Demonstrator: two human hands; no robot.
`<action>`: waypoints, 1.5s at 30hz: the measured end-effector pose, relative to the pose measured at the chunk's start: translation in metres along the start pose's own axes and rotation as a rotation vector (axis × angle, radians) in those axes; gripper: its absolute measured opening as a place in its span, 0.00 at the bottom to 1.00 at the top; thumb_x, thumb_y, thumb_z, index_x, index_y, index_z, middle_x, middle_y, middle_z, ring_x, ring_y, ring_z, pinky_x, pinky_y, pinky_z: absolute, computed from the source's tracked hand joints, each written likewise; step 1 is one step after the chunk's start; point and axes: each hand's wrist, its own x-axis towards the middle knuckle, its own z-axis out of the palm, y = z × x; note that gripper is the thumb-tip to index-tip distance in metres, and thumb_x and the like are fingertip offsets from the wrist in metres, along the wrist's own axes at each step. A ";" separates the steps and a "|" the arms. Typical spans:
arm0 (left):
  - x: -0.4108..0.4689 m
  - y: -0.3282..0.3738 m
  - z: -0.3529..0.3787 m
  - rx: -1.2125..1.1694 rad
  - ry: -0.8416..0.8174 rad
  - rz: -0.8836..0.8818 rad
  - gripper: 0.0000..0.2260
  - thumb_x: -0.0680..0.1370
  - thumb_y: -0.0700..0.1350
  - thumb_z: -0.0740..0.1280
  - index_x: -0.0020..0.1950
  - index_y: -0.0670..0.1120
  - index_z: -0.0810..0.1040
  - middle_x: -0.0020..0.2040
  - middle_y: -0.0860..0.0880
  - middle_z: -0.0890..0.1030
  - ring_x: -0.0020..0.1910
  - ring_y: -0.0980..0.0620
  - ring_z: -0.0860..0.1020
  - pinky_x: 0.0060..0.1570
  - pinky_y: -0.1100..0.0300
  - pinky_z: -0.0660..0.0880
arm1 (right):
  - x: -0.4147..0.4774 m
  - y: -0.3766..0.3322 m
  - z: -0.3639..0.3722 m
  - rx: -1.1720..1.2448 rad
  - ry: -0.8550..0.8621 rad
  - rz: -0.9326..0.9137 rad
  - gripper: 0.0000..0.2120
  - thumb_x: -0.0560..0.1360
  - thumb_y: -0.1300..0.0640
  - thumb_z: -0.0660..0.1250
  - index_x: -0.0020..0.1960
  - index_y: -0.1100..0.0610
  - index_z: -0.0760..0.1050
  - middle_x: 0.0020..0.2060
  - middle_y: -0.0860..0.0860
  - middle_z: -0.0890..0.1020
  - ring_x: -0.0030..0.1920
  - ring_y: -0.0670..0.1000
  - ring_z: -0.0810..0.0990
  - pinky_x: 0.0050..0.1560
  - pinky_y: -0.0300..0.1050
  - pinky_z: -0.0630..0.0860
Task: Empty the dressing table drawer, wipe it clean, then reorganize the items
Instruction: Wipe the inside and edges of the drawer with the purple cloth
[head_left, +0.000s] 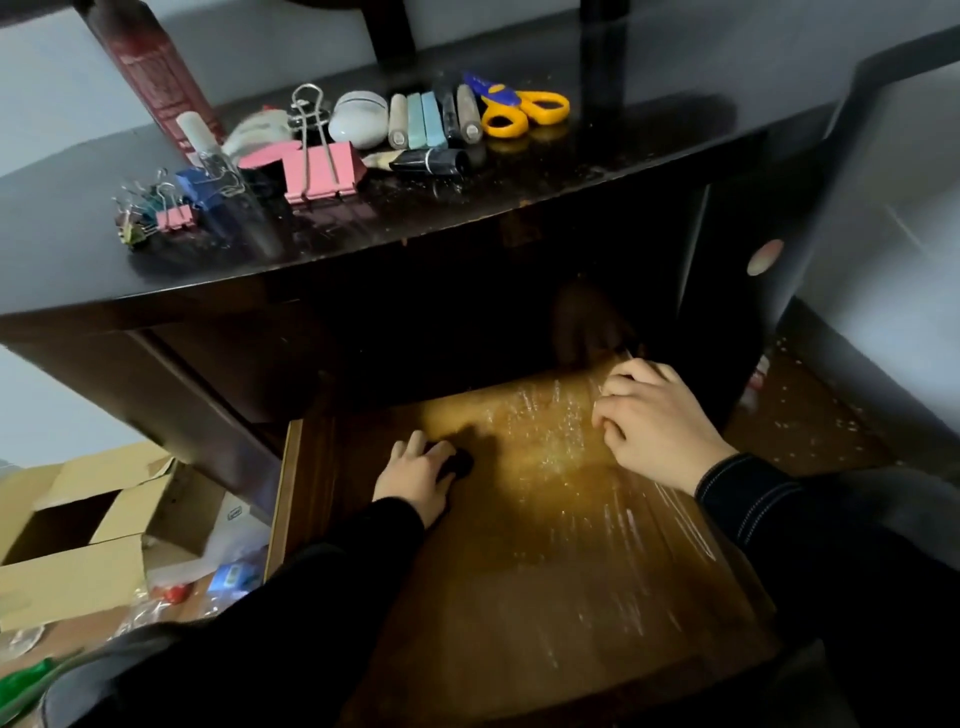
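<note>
The wooden drawer (545, 571) is pulled out below the dark dressing table top (467, 208); its floor is streaked with pale dust and crumbs. My left hand (415, 480) grips a small black object (457, 462) on the drawer floor, left of centre. My right hand (649, 423) lies at the drawer's far right with curled fingers pinching thin stick-like items; what they are is unclear. On the table top lie binder clips (319, 174), a white round case (358, 118), several small tubes (434, 118) and yellow-handled scissors (524, 109).
A tall dark-red bottle (156, 73) stands at the back left of the table top. On the floor to the left stands an open cardboard box (78, 525) amid plastic bags and small items. A dark cabinet side with a round knob (764, 256) is on the right.
</note>
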 end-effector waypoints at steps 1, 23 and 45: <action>-0.010 0.002 0.005 0.016 -0.014 0.025 0.17 0.82 0.49 0.63 0.71 0.52 0.71 0.64 0.47 0.68 0.61 0.42 0.68 0.61 0.52 0.71 | 0.000 -0.001 -0.001 0.001 -0.002 0.003 0.08 0.76 0.53 0.65 0.47 0.46 0.84 0.50 0.43 0.82 0.64 0.49 0.70 0.68 0.52 0.61; -0.023 -0.004 0.013 -0.023 -0.118 0.244 0.16 0.79 0.48 0.67 0.67 0.55 0.73 0.62 0.50 0.69 0.59 0.45 0.69 0.61 0.52 0.71 | -0.004 -0.005 -0.013 0.040 -0.034 0.034 0.10 0.77 0.53 0.62 0.47 0.46 0.82 0.49 0.42 0.82 0.65 0.48 0.69 0.69 0.51 0.61; -0.002 -0.007 0.013 -0.023 0.001 0.228 0.15 0.80 0.49 0.67 0.67 0.54 0.78 0.60 0.49 0.74 0.58 0.44 0.73 0.59 0.53 0.73 | -0.003 -0.003 -0.006 0.083 0.044 0.043 0.08 0.76 0.56 0.64 0.42 0.49 0.82 0.42 0.43 0.83 0.61 0.48 0.71 0.65 0.51 0.64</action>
